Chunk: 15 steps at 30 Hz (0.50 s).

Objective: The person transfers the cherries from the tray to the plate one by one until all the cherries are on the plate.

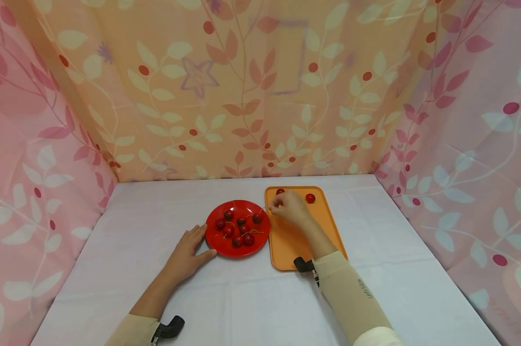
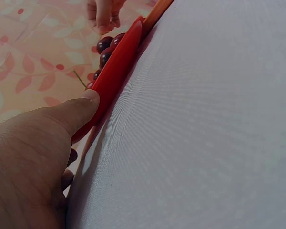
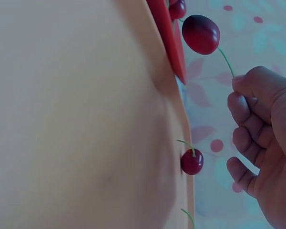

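A red plate (image 1: 217, 245) holding several dark red cherries (image 1: 237, 240) stands on the white-covered table. At its left rim rests my left hand (image 1: 186, 253), fingers and thumb spread along the edge; the left wrist view shows the thumb (image 2: 86, 107) against the plate's side. My right hand (image 1: 291, 207) is over the left part of an orange tray (image 1: 288, 245), close to the plate. Between thumb and forefinger it pinches the green stem of a cherry (image 3: 200, 34), which hangs out beyond the fingertips toward the plate. Two more cherries lie at the tray's far end, one at right (image 1: 310, 198).
The plate and tray stand side by side, edges nearly meeting. White cloth (image 1: 243, 302) covers the table. Patterned fabric (image 1: 243, 96) with leaves hangs at the back and on both sides.
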Tool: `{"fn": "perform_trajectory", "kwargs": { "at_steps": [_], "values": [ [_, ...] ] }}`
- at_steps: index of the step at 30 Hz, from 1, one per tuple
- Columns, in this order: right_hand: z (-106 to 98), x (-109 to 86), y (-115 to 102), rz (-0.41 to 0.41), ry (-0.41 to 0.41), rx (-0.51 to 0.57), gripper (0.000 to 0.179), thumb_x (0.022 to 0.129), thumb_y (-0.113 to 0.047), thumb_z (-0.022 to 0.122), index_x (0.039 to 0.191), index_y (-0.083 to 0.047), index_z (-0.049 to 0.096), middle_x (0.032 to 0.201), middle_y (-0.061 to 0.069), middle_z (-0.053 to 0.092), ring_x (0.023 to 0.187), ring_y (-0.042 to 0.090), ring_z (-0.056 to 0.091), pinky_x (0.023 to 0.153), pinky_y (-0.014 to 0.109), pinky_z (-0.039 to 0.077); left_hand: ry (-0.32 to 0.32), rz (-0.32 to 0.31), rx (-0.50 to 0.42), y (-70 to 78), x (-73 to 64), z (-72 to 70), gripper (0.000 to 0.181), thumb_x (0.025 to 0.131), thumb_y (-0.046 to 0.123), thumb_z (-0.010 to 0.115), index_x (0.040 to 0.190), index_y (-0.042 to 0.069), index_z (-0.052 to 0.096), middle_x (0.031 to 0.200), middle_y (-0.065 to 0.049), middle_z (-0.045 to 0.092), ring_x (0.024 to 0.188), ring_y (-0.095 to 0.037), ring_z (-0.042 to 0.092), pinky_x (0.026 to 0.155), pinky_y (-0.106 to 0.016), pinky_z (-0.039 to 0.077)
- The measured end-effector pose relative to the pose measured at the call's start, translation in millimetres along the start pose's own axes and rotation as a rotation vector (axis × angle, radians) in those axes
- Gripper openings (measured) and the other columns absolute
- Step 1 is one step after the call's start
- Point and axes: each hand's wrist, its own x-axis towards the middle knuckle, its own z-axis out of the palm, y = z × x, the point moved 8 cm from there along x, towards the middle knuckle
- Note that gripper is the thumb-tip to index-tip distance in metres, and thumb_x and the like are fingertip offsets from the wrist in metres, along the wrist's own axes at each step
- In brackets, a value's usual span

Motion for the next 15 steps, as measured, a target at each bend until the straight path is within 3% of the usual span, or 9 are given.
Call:
{"fn": "perform_trajectory", "kwargs": {
  "at_steps": [15],
  "values": [
    [13, -1.5, -1, 0.046, -0.033, -0.049, 0.013, 0.091, -0.02, 0.078, 0.079, -0.019, 0.072, 0.077, -0.005, 0.065, 0.08, 0.019, 0.055, 0.073, 0.032, 0.049, -0.005, -0.006, 0.003, -1.9, 0.3, 1.0, 0.09, 0.089, 0.049, 0.076, 0.161, 0.014, 0.035, 0.163, -0.007, 0.039, 0.157, -0.032, 0.021, 0.127, -0.059, 0.012]
  ]
}}
